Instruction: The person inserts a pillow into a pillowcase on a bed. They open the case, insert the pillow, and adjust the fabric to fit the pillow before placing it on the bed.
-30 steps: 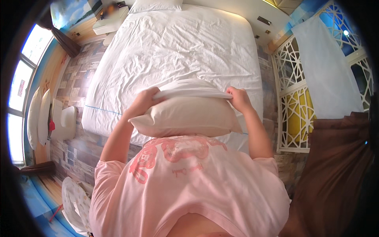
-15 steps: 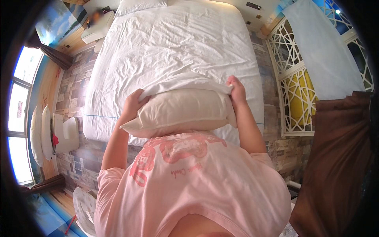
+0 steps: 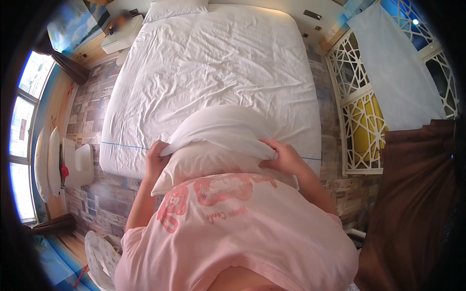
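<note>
A cream pillow is against my chest, its far part inside a white pillowcase. The near part of the pillow is bare below the case's opening. At the left end of that opening, my left hand is closed on the edge of the pillowcase. My right hand grips the same edge at the right end, fingers bent over the cloth. Beneath and beyond them spreads a bed with a creased white sheet.
Another white pillow lies at the bed's far left corner. Two pillows stand by the window at left, near a white chair. A white lattice screen and brown curtain are at right.
Both hands have come nearer my body, drawing the pillowcase edge with them. More of the pillow is covered, and the case's far end is now rounded out.
</note>
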A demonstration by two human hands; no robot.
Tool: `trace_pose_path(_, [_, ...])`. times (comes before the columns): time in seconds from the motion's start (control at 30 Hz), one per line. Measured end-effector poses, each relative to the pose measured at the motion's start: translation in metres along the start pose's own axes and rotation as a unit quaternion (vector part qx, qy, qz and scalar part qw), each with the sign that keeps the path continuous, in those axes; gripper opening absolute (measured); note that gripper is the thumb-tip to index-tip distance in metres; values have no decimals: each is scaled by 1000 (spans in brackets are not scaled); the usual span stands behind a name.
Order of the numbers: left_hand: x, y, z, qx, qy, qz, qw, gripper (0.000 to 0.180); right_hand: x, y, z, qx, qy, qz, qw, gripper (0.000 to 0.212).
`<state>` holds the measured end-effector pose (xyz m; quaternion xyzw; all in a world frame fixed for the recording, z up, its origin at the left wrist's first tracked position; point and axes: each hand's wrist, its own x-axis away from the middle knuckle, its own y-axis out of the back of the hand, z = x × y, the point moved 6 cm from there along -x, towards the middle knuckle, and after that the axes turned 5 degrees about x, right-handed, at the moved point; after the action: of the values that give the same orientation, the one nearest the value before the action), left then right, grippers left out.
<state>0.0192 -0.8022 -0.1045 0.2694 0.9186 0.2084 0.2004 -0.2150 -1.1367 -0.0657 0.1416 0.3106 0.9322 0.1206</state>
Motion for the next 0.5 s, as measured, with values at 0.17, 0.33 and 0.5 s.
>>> trace_pose_path(0.17, [-20, 20, -54, -40, -140, -70, 987, 25, 19, 32, 38, -37, 59, -60, 996, 23])
trace_pose_path(0.33, [-23, 24, -43, 52, -75, -18, 996, 18, 11, 49, 50, -34, 124, -61, 990, 20])
trace_pose_path(0.5, [8, 16, -42, 2, -71, 2, 997, 9, 23, 19, 22, -31, 64, 89, 993, 16])
